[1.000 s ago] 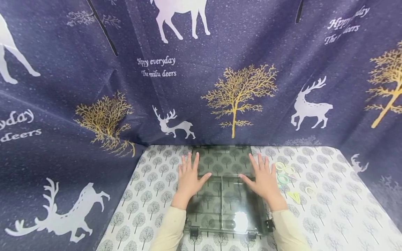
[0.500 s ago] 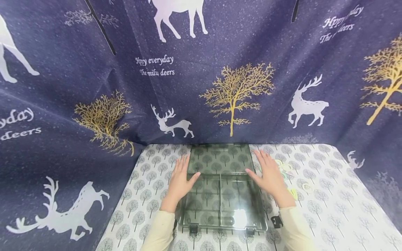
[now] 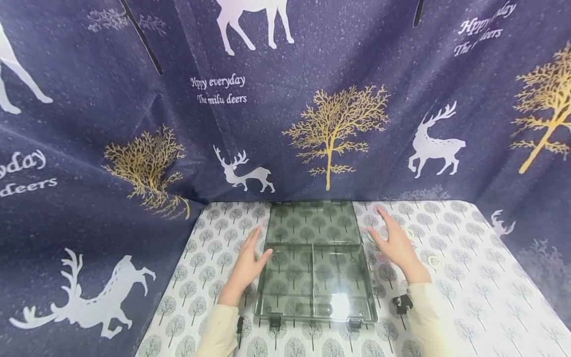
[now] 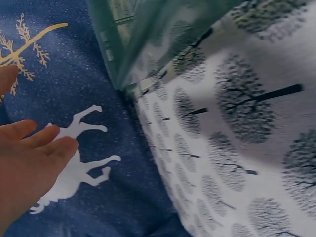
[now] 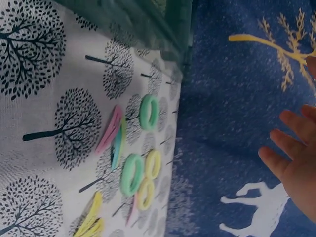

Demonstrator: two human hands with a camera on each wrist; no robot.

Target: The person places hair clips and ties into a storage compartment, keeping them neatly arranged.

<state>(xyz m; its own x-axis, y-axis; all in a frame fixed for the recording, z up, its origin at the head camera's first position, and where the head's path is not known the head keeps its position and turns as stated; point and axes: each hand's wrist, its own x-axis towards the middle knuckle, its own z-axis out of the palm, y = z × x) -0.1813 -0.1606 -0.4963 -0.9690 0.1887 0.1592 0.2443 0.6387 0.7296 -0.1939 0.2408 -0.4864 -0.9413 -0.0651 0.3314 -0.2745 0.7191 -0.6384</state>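
Note:
A see-through grey-green plastic box [image 3: 290,282] lies with its lid [image 3: 312,223] laid back toward the curtain. A divider [image 3: 313,277] runs down its middle. My left hand [image 3: 244,265] hovers by the box's left side, fingers extended and nothing in it. Beyond the right side is my right hand [image 3: 397,248], its fingers spread and holding nothing. Near it on the cloth, the right wrist view shows a pink hair clip [image 5: 109,129], yellow hair clips [image 5: 90,215], green hair ties [image 5: 125,175] and yellow hair ties [image 5: 159,164]. In the head view, the right hand covers most of these.
White cloth with a tree print [image 3: 209,297] covers the table. A dark blue curtain [image 3: 285,124] with deer hangs along the back and left edges. Two black latches, one of them the left latch [image 3: 275,320], are on the box's front edge.
Both hands have moved outward, from over the box to its left and right sides. The right hand now hides more of the hair ties and clips. The box stays open in place.

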